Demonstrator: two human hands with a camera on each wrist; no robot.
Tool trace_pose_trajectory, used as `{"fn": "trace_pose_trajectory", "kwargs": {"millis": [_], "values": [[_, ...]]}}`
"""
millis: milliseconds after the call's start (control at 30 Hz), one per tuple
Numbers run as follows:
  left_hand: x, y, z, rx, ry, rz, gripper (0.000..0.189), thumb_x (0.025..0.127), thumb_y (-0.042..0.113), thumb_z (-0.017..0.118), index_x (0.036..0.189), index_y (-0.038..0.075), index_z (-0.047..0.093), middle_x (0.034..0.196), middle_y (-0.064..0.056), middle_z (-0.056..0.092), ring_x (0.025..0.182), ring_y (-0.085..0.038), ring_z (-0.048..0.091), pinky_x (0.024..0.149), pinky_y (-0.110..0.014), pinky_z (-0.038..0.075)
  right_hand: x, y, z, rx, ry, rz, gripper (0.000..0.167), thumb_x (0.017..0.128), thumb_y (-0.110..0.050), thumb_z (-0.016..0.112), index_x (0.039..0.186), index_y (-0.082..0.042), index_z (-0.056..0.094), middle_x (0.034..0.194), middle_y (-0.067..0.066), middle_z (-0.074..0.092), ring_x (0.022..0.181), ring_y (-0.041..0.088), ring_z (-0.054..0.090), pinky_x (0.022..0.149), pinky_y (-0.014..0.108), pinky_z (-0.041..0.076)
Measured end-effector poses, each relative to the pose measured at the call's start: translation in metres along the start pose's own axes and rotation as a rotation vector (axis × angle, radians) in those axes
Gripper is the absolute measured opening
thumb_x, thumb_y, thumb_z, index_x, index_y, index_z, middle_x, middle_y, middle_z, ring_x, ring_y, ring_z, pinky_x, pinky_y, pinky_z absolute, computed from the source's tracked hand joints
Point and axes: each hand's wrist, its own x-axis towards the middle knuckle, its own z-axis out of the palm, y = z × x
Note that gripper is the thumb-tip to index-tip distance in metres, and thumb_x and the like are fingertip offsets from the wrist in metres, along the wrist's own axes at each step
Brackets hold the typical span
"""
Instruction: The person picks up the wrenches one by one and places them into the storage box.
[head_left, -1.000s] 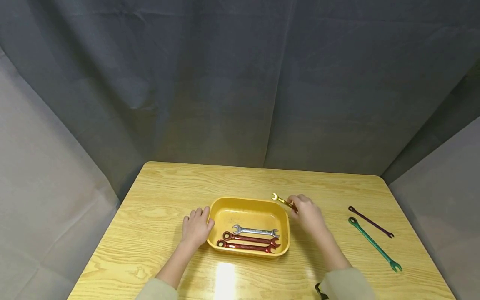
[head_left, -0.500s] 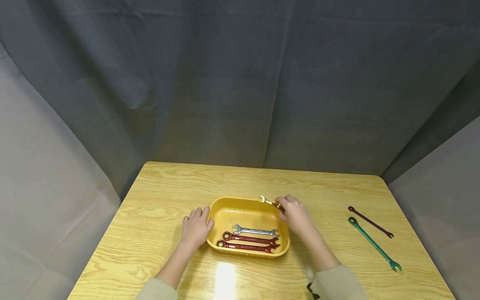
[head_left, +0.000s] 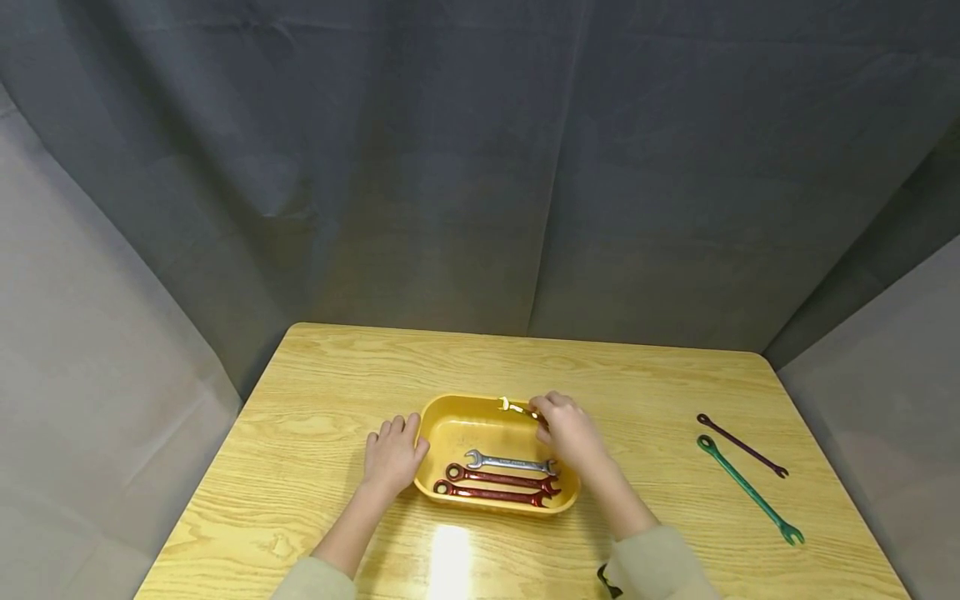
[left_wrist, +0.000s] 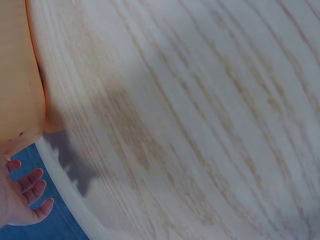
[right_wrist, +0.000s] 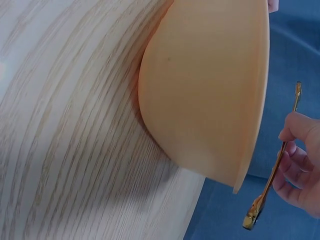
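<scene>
My right hand [head_left: 567,431] pinches a gold wrench [head_left: 519,407] near its middle, thumb against fingers, over the back right part of a yellow plastic tray [head_left: 453,433]. In the right wrist view the wrench [right_wrist: 274,174] slants beyond the tray's rim, both ends showing past the fingers. My left hand [head_left: 392,455] rests at the tray's left rim, the thumb over the edge. Its fingers [left_wrist: 34,193] are loosely bent and spread in the left wrist view. Inside the tray lie a silver open-end wrench [head_left: 513,462] and two red ratcheting wrenches [head_left: 501,478], side by side.
On the wooden table [head_left: 345,358], to the right, lie a slim purple wrench [head_left: 742,445] and a longer green ratcheting wrench [head_left: 750,490], both slanting. A small dark item [head_left: 608,582] shows beside the right sleeve. Grey curtains [head_left: 420,167] hang behind and at the sides.
My right hand has carried the gold wrench leftward, from beside the tray's back right corner to over the tray. The left hand and the other wrenches have stayed in place.
</scene>
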Motion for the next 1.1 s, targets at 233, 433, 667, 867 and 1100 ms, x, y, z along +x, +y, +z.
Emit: {"fn": "trace_pose_trajectory", "kwargs": {"millis": [233,433,667,867,1100], "values": [[0.000,-0.001,0.001,0.000,0.008,0.003,0.035,0.091,0.031,0.044,0.119,0.011,0.046,0.100,-0.010,0.053,0.085,-0.026,0.049,0.070,-0.042,0.038,0.005,-0.008,0.004,-0.003,-0.034,-0.015,0.027,0.072,-0.004,0.071,0.098,-0.008,0.064,0.089,0.006,0.061,0.082,0.022,0.058,0.068,0.035,0.049],[0.000,0.000,0.000,0.000,0.005,0.005,0.035,0.091,0.032,0.043,0.120,0.011,0.046,0.101,-0.011,0.053,0.087,-0.027,0.049,0.071,-0.043,0.039,0.009,-0.015,0.009,-0.003,-0.040,-0.040,0.026,0.071,-0.004,0.072,0.095,-0.007,0.064,0.087,0.007,0.061,0.080,0.023,0.058,0.066,0.035,0.050],[0.001,-0.001,0.001,0.004,0.006,0.003,0.034,0.091,0.032,0.043,0.119,0.011,0.046,0.100,-0.010,0.053,0.086,-0.026,0.049,0.070,-0.042,0.039,0.013,-0.019,0.018,-0.021,-0.040,-0.059,0.025,0.071,-0.005,0.072,0.095,-0.008,0.064,0.086,0.005,0.060,0.077,0.021,0.057,0.060,0.031,0.049],[0.001,-0.001,0.001,0.002,0.003,0.001,0.034,0.091,0.032,0.044,0.118,0.012,0.046,0.098,-0.009,0.052,0.085,-0.025,0.048,0.069,-0.041,0.038,0.016,-0.023,0.025,-0.035,-0.038,-0.075,0.024,0.071,-0.003,0.071,0.093,-0.010,0.065,0.083,0.003,0.059,0.074,0.018,0.056,0.058,0.028,0.047],[0.001,-0.002,0.002,0.002,0.003,0.000,0.034,0.091,0.032,0.044,0.118,0.011,0.046,0.099,-0.010,0.052,0.084,-0.025,0.048,0.069,-0.041,0.038,0.018,-0.026,0.033,-0.045,-0.064,-0.083,0.023,0.071,-0.003,0.068,0.092,-0.011,0.064,0.083,0.003,0.058,0.073,0.018,0.056,0.055,0.026,0.044]]}}
